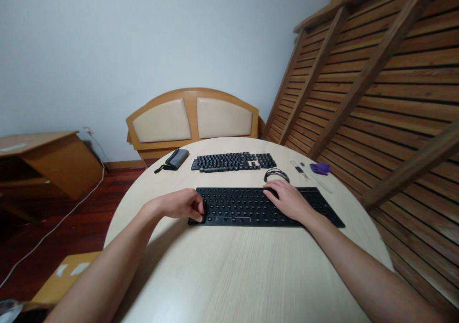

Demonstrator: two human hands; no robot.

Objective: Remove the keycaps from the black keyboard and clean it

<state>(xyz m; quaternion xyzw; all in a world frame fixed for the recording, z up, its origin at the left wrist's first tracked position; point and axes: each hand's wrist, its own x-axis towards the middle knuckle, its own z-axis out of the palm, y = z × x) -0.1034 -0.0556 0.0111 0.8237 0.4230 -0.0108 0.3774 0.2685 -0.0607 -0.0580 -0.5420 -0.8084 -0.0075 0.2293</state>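
A black keyboard with most of its keycaps off lies across the table, bare switches showing in rows. At its lower left corner, my left hand is closed in a pinch at what looks like a dark keycap, largely covered by the fingers. My right hand rests over the right part of the keyboard, fingers stretched out and holding nothing visible. Behind the keyboard, the loose black keycaps are laid out in keyboard order, with some gaps toward the right.
A coiled black cable lies behind my right hand. Small metal tools and a purple cloth-like item are at the right. A grey and black pouch sits at the back left of the round table. Wooden slats lean at right.
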